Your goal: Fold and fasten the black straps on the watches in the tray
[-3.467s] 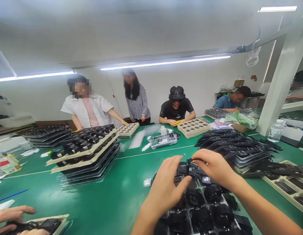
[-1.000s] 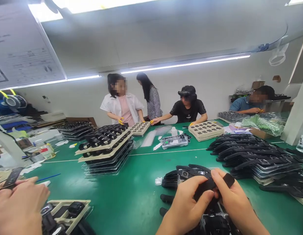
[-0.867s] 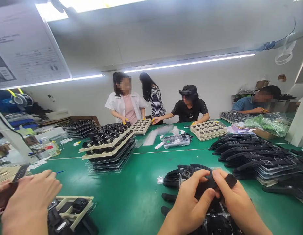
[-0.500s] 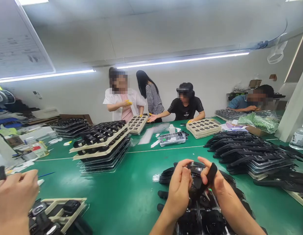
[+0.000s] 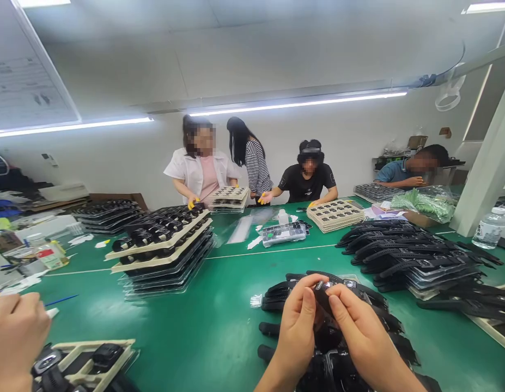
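My left hand (image 5: 298, 318) is closed around one side of a black smartwatch (image 5: 322, 296), thumb towards me. From the other side my right hand (image 5: 356, 321) grips the same watch, its thumb pressed close to the watch edge. Fingers cover most of the watch, so its strap is largely hidden. Directly below both hands lies a tray of black watches (image 5: 338, 367), their straps (image 5: 279, 303) sticking out past its sides.
A co-worker's hand (image 5: 17, 332) is at the left edge, near a beige tray (image 5: 125, 348) of watches. Stacked watch trays stand at left (image 5: 166, 277) and right (image 5: 415, 253). A clear parts box (image 5: 285, 235) lies mid-table. Co-workers face me across the green table (image 5: 195, 321).
My right hand has turned and drawn in beside the left. The strap end that stood up from it is now out of sight. Across the table, a co-worker's hand has come down to the stacked trays.
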A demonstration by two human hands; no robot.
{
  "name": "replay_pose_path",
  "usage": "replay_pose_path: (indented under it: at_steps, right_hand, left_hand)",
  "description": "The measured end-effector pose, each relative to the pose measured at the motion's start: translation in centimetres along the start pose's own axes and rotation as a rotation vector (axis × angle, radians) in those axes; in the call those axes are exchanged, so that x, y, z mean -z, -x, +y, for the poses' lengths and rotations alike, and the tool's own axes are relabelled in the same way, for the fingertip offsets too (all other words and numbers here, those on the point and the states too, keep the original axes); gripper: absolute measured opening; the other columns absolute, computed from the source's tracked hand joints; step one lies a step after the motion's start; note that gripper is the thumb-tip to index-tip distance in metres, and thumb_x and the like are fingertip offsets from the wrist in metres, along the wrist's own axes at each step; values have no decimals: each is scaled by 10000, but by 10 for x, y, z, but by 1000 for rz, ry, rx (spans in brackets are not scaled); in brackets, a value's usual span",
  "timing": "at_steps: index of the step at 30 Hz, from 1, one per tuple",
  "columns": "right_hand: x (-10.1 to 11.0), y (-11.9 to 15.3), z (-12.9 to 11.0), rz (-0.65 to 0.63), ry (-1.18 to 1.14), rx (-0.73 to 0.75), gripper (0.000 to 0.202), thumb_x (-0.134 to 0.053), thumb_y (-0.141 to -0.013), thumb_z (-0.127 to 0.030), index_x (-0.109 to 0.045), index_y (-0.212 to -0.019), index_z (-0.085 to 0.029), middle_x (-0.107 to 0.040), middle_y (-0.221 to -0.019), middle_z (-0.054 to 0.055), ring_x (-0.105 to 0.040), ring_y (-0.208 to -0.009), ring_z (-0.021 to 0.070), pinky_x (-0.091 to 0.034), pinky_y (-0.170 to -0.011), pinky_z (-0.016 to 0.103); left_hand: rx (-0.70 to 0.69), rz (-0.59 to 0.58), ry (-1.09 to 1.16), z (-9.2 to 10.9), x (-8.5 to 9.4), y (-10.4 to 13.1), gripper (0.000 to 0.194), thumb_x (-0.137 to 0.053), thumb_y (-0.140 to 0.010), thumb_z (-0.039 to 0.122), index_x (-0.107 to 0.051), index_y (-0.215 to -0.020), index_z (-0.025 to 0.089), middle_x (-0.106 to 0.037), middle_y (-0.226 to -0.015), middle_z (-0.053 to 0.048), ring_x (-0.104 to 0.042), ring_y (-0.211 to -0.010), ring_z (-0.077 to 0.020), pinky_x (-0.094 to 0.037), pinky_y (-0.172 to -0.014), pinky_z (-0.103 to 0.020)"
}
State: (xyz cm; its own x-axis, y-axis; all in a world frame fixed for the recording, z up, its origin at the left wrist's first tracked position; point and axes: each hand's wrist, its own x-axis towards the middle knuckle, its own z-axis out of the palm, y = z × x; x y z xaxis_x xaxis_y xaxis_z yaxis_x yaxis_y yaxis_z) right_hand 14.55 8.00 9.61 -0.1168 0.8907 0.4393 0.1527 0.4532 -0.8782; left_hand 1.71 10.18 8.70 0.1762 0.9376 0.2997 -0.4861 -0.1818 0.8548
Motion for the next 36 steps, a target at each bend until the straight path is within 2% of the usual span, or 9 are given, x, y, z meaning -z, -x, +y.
replay_pose_path:
  at_steps: [3, 8, 12, 16, 18, 23, 28, 32, 36]
  right_hand:
    - [-2, 1, 1, 28, -47, -48, 464, -413, -1098, -561, -629, -880, -213, -549, -739, -11, -470, -659, 162, -369, -592, 267]
    - [-3, -1, -1, 63, -143, -98, 514, -486, -1043, -655, -643, -832, -213, -526, -724, -17, -449, -661, 161, -383, -600, 261]
    - [-4, -2, -2, 96, -279, -156, 537, -531, -1003, -705, -601, -796, -214, -479, -708, -31, -435, -659, 151, -411, -601, 236]
    - [-4, -3, -3, 80, -313, -190, 552, -551, -981, -728, -590, -787, -212, -468, -706, -32, -438, -656, 145, -425, -594, 223]
    - [-2, -3, -3, 101, -285, -156, 548, -525, -997, -719, -590, -795, -214, -504, -725, -23, -455, -664, 149, -435, -605, 227]
    - [4, -5, -4, 8, -90, -78, 466, -498, -1059, -591, -661, -856, -205, -614, -793, 10, -529, -719, 169, -445, -649, 247]
    - [0, -6, -8, -15, -229, -121, 471, -523, -1046, -604, -662, -841, -204, -633, -812, 11, -561, -748, 176, -473, -685, 253]
    - [-1, -4, -6, 21, -267, -149, 529, -563, -999, -680, -658, -804, -198, -581, -745, -5, -501, -703, 162, -451, -638, 239]
    - [-2, -5, 0, -33, -372, -192, 567, -579, -958, -742, -684, -839, -197, -575, -753, -5, -506, -698, 157, -474, -632, 232]
  left_hand:
    - [-6, 18, 0, -1, -1, 1, 500, -683, -910, 649, -755, -1106, 195, -561, -786, -2, -434, -614, -83, -399, -557, -188]
    - [-51, -4, -8, 7, -5, 1, 414, -726, -912, 576, -788, -1086, 206, -443, -651, 43, -327, -541, -66, -312, -479, -165]
    - [-80, -19, 43, 2, -6, 1, 393, -743, -907, 557, -775, -1134, 238, -377, -605, 71, -304, -508, -58, -365, -493, -163]
    - [-96, -13, 38, -12, -2, 0, 416, -722, -922, 557, -764, -1193, 244, -466, -654, 48, -400, -532, -67, -417, -528, -179]
    - [-88, -8, -23, -14, 1, -1, 465, -737, -901, 577, -768, -1186, 211, -504, -668, 32, -426, -554, -77, -405, -526, -183]
    - [-47, 32, -10, -2, -1, 2, 540, -709, -894, 640, -750, -1181, 184, -387, -605, 69, -273, -500, -55, -242, -463, -173]
    - [-92, 62, 86, 3, -6, 5, 423, -771, -854, 616, -732, -1065, 251, -406, -667, 69, -269, -516, -43, -255, -487, -160]
    - [-38, 9, 101, 0, -7, 4, 452, -781, -828, 645, -740, -983, 222, -271, -565, 98, -215, -483, -48, -228, -457, -164]
    - [64, 2, 154, -1, -11, 4, 501, -818, -787, 649, -745, -1006, 204, -261, -552, 105, -239, -485, -50, -255, -465, -169]
